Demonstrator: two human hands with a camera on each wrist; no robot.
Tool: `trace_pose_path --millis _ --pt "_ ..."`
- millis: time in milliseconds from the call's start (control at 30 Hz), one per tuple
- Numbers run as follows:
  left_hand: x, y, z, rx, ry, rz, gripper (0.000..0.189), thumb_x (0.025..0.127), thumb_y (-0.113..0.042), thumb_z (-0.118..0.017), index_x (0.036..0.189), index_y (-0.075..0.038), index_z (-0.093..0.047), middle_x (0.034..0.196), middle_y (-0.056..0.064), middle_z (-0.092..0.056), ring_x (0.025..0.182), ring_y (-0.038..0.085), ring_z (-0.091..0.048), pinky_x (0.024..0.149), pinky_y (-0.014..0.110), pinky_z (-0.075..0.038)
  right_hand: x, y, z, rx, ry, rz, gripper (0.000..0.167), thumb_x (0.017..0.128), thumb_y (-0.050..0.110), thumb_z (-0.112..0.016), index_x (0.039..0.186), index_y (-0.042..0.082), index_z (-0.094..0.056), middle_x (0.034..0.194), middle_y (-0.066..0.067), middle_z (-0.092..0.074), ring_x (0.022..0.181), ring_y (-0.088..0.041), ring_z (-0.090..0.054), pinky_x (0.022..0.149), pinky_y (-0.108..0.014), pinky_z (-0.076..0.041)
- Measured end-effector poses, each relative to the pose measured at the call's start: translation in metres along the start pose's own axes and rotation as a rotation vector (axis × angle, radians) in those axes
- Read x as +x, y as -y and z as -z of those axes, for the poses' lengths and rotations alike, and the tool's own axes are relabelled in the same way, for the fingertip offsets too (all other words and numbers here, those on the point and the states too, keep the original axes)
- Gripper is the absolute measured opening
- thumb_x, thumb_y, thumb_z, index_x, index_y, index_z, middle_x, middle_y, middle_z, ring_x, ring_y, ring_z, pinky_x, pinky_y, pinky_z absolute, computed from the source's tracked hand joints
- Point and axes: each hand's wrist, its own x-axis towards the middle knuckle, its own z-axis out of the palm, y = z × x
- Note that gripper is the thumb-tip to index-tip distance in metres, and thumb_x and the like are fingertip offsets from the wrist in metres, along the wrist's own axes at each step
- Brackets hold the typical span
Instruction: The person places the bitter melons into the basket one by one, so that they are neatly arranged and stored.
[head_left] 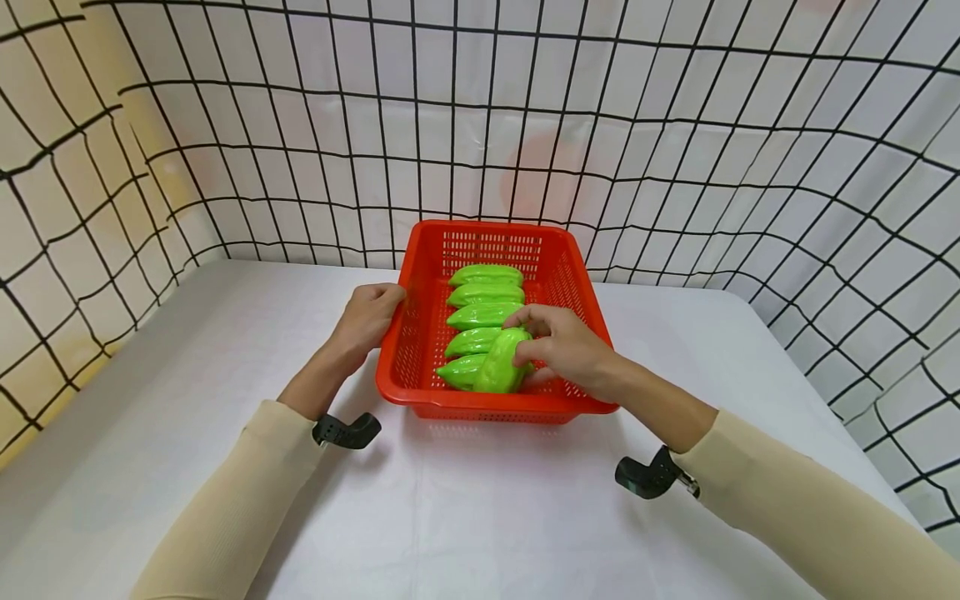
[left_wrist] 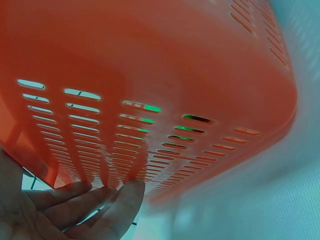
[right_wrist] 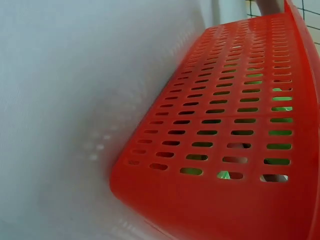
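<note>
A red plastic basket [head_left: 480,402] with slotted walls stands on the white table. My left hand [head_left: 367,317] grips its left rim; in the left wrist view, the fingers [left_wrist: 75,205] lie against the outer side wall. Inside the basket, my right hand [head_left: 566,346] holds a glossy, lobed green pepper [head_left: 501,362] between thumb and fingers, tilted over the nearest of the others. Several similar green peppers lie in a column, pointed ends leftward, among them the farthest pepper [head_left: 486,275]. In the right wrist view the basket wall [right_wrist: 215,115] hides most of the right hand.
Black netting [head_left: 480,108] in front of a white sheet rises behind the table and along both sides. The white tabletop [head_left: 480,517] spreads around the basket. A small black wrist camera [head_left: 347,431] sits at the left cuff, another camera [head_left: 648,475] at the right.
</note>
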Motion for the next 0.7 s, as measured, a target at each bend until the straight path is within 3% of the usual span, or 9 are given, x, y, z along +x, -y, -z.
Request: trace_pose_path --millis 133,300,500,700 --pt "-0.0007 -0.0014 -0.0003 0.001 0.002 -0.004 0.039 0.102 -0.028 -0.04 0.095 0.004 -0.061 0.083 0.012 -0.059 0.07 0.018 -0.061 0.062 0.027 -0.058 -0.0024 0.0009 0.0032 -0.077 -0.006 -0.009 0.04 0.087 0.005 -0.061 0.127 0.0 -0.054 0.117 -0.02 -0.059 0.097 -0.03 -0.068 0.081 -0.044 -0.061" --pt "-0.0008 -0.0026 -0.0006 0.008 0.001 -0.004 0.038 0.102 -0.028 -0.04 0.095 0.003 -0.061 0.085 0.013 -0.06 0.071 0.019 -0.061 0.062 0.027 -0.058 -0.0058 0.0016 0.0081 -0.215 -0.016 -0.02 0.039 0.083 0.007 -0.067 0.121 0.003 -0.058 0.124 -0.015 -0.056 0.103 -0.029 -0.063 0.082 -0.038 -0.06" --pt "-0.0013 -0.0021 0.0003 0.017 -0.003 0.005 0.039 0.102 -0.028 -0.04 0.101 0.004 -0.063 0.088 0.015 -0.061 0.072 0.019 -0.062 0.064 0.028 -0.059 -0.0061 0.0003 0.0084 -0.454 -0.016 0.001 0.041 0.075 0.01 -0.074 0.114 0.008 -0.063 0.114 -0.01 -0.061 0.107 -0.027 -0.054 0.078 -0.032 -0.056" --pt "-0.0025 -0.0022 0.0002 0.016 0.0 0.012 0.042 0.103 -0.029 -0.04 0.108 0.005 -0.064 0.094 0.018 -0.062 0.075 0.021 -0.063 0.065 0.028 -0.059 -0.0067 0.0009 0.006 -0.552 0.002 -0.016 0.038 0.075 0.01 -0.076 0.112 0.007 -0.066 0.109 -0.009 -0.062 0.106 -0.027 -0.054 0.077 -0.032 -0.055"
